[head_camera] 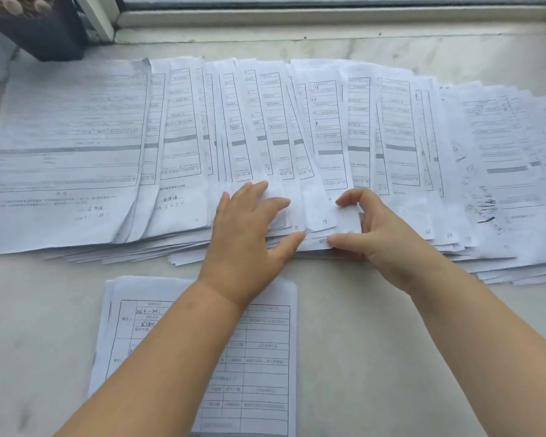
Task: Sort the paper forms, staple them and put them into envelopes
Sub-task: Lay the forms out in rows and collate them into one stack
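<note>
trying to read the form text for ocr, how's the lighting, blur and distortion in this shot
Head view: soft, even daylight from the window side, no hard glare; faint shadows under the left hand and right hand. Print on the fanned forms is soft and mostly illegible, worse toward the edges. Wide-angle bending curves the window sill. The near stack is slightly clearer.

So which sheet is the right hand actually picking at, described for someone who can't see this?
Start at the long fan of forms below the window sill. Near its middle front edge, the right hand pinches one sheet's corner, a blank white corner raised above its flat neighbours.
</note>
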### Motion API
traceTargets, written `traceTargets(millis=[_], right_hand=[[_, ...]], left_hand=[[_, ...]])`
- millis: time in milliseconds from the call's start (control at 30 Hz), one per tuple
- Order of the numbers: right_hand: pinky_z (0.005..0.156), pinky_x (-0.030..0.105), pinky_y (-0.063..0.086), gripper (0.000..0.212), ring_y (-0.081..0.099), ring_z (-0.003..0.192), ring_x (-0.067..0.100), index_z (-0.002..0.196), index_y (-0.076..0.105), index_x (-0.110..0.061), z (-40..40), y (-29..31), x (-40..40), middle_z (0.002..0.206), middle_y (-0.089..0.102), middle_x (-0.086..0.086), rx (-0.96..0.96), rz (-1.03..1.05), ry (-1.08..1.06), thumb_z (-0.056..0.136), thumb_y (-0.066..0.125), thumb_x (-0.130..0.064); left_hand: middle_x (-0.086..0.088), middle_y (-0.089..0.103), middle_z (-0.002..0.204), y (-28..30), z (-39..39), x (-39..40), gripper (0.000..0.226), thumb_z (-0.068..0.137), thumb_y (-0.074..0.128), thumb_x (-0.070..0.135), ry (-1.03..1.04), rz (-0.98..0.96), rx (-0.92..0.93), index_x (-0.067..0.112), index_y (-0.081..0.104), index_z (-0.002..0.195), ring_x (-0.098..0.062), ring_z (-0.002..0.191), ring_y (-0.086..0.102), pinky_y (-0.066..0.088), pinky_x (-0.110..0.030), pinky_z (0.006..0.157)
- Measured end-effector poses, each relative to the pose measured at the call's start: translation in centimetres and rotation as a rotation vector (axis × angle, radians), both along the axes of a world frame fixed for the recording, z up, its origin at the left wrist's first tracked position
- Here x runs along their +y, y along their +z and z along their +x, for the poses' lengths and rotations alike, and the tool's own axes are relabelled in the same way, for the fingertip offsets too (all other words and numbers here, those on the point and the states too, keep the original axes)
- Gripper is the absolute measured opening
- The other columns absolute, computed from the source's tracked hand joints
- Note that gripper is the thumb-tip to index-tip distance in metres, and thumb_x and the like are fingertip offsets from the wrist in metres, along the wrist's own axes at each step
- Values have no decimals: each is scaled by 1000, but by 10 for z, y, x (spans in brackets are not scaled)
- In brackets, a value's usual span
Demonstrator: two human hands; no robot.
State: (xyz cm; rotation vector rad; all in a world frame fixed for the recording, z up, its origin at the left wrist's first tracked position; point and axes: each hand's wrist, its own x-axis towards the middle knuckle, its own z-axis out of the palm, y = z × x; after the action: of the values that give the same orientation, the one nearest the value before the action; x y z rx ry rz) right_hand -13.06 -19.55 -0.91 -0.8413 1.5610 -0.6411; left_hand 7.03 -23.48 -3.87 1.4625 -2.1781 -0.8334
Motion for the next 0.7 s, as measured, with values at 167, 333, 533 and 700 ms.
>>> traceTargets(millis=[167, 333, 533, 700], right_hand=[[83, 37, 51, 50, 65, 81, 21, 112, 52, -34, 3, -2, 2, 96, 68, 12, -31, -23, -7, 79, 65, 0], [78, 36, 60, 47, 68, 83, 24, 124, 54, -26, -1, -1, 3, 92, 68, 15, -137, -59, -172, 94, 43, 8], [83, 42, 59, 40, 66, 78, 26, 116, 55, -26, -7, 2, 3, 80, 69, 8, -75, -59, -191, 92, 50, 6], [86, 58, 54, 33, 66, 65, 26, 102, 53, -31, -4, 0, -2, 75, 60, 9, 12, -65, -192, 90, 56, 0]], left_hand=[[-5, 49, 140, -9, -8, -3, 58, 72, 62, 56, -100, -26, -54, 22, 63, 119, -28, 137, 36, 22, -49, 115], [-10, 63, 121, -16, -6, -5, 41, 84, 52, 43, -98, -177, 19, 12, 68, 106, -24, 118, 51, 39, -38, 102], [1, 67, 96, -8, -2, -5, 35, 93, 45, 35, 27, -191, 124, 17, 56, 120, -15, 86, 59, 40, -21, 69], [11, 54, 113, -8, 2, -11, 39, 95, 48, 25, 65, -160, 305, 29, 29, 129, -11, 80, 60, 48, -27, 64]])
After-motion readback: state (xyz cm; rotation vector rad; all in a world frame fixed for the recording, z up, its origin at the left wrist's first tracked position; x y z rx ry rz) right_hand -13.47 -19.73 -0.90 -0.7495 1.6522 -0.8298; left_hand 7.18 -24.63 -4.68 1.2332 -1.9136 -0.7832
